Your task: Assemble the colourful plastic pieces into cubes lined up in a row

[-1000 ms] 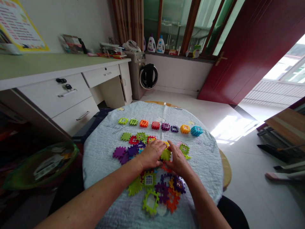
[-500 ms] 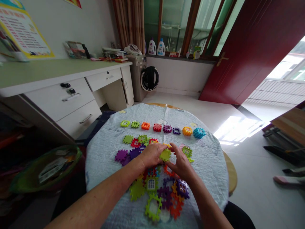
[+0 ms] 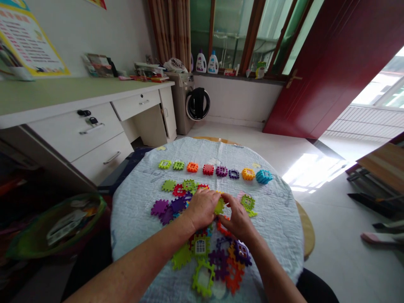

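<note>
My left hand (image 3: 202, 208) and my right hand (image 3: 237, 219) meet over the middle of a round table covered with a pale quilted cloth (image 3: 135, 198). Both are closed together on a lime-green toothed plastic tile (image 3: 219, 206), which shows between the fingers. Loose interlocking tiles lie around them: purple ones (image 3: 164, 207) to the left, a green window tile (image 3: 248, 202) to the right, and a heap of green, purple and orange tiles (image 3: 217, 261) near me. A row of small assembled cubes (image 3: 214, 169) lines the far side, ending in a blue cube (image 3: 263, 176).
A white desk with drawers (image 3: 82, 126) stands at the left, and a green basket (image 3: 53, 223) sits on the floor beside the table. A washing machine (image 3: 192, 103) is at the back under the window. A red door (image 3: 325, 63) stands open at the right.
The hands have closed in tighter around the lime-green tile, covering more of it. The view has shifted slightly; the tiles on the cloth have not moved.
</note>
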The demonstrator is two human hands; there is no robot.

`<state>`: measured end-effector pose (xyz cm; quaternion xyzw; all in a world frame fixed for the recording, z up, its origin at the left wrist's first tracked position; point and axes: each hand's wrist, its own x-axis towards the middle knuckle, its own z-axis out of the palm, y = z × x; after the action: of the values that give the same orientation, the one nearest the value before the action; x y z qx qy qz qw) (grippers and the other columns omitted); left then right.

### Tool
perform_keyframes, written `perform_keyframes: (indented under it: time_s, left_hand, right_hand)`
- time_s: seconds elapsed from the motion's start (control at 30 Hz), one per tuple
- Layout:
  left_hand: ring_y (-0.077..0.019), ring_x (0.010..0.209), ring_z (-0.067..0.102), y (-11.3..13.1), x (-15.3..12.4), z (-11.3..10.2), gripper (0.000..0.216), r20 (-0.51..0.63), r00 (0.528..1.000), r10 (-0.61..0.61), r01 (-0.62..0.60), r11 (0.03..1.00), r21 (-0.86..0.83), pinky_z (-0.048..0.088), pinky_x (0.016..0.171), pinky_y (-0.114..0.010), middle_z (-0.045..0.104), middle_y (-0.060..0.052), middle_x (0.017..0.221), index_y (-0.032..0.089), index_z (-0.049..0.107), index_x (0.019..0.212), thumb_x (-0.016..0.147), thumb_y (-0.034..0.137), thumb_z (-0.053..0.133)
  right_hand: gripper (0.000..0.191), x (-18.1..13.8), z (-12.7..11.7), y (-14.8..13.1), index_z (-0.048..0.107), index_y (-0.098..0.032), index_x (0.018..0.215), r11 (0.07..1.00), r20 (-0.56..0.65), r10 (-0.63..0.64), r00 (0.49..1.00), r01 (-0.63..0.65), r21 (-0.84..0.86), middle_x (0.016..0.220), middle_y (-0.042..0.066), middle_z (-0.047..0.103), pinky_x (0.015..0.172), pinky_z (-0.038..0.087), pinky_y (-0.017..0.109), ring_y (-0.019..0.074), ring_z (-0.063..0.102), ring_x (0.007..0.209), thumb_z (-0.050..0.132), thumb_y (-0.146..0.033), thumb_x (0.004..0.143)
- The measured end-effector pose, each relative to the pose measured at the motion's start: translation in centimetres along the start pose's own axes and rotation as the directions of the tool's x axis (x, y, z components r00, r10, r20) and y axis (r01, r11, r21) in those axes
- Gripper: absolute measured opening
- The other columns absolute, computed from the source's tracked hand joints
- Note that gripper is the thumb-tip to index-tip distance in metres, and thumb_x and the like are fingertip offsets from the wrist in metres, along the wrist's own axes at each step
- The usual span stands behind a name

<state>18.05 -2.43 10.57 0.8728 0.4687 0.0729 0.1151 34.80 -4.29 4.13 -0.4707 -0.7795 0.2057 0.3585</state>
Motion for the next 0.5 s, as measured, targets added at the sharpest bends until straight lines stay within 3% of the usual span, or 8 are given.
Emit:
perform_keyframes:
  time_s: [0.1,0.17,0.3,0.5]
  left_hand:
    - [-0.0265,0.103,0.061,-1.6,-0.1,0.1,0.039,-0.047,0.999,-0.008,0.009,1.000,0.011,0.043,0.094,-0.042,0.068,-0.008,0.106,0.021,0.059,0.111,0.072,0.028,0.063]
    - [-0.0273,0.103,0.061,-4.0,-0.3,0.0,0.045,-0.109,0.992,-0.060,0.063,0.998,0.021,0.042,0.096,-0.043,0.068,-0.009,0.109,0.021,0.059,0.113,0.069,0.027,0.065]
    - [-0.0273,0.106,0.061,-11.5,-0.4,-1.1,0.050,-0.200,0.955,-0.219,0.227,0.974,0.018,0.045,0.094,-0.039,0.066,-0.009,0.116,0.021,0.058,0.116,0.067,0.027,0.067]
    - [-0.0256,0.110,0.060,-23.1,0.7,-3.9,0.055,-0.118,0.899,-0.423,0.435,0.893,0.117,0.044,0.098,-0.032,0.059,-0.011,0.124,0.017,0.058,0.118,0.064,0.023,0.067]
  right_hand:
    - [0.062,-0.1,-0.9,0.8,0.041,-0.021,0.134,1.000,-0.020,0.000,1.000,0.001,0.010,0.119,0.012,0.062,0.090,0.051,0.044,0.0248,0.059,0.108,0.061,-0.020,0.076]
    - [0.063,-0.1,-2.1,1.8,0.038,-0.021,0.137,0.999,-0.080,0.043,0.996,-0.042,0.006,0.122,0.013,0.060,0.089,0.052,0.044,0.0252,0.059,0.109,0.061,-0.025,0.078]
    - [0.055,-0.5,-4.3,4.1,0.043,-0.020,0.133,0.982,-0.235,0.189,0.953,-0.188,0.029,0.120,0.014,0.062,0.085,0.054,0.044,0.0249,0.061,0.103,0.060,-0.033,0.082]
    - [0.047,-0.9,-4.7,5.4,0.051,-0.020,0.124,0.966,-0.271,0.254,0.928,-0.257,0.026,0.117,0.012,0.062,0.078,0.056,0.038,0.0230,0.063,0.097,0.059,-0.042,0.083]
